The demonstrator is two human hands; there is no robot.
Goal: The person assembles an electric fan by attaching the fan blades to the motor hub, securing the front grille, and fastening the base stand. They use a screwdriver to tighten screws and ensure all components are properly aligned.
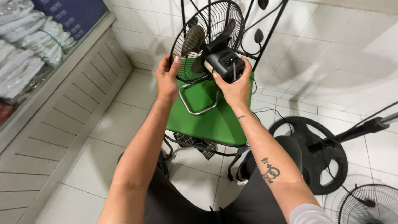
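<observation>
down over a green chair the small black fan stood with its wire stand on the seat, tilted back against the chair's black metal backrest. the left hand gripped the rim of the fan's wire cage, fingers curled round it. the right hand clasped the black motor box at the back of the fan. a round fan base and a loose fan cage lay on the white tiled floor to the right

Both hands steady a small black fan on a green chair — left hand gripping its cage, right hand its motor.
</observation>
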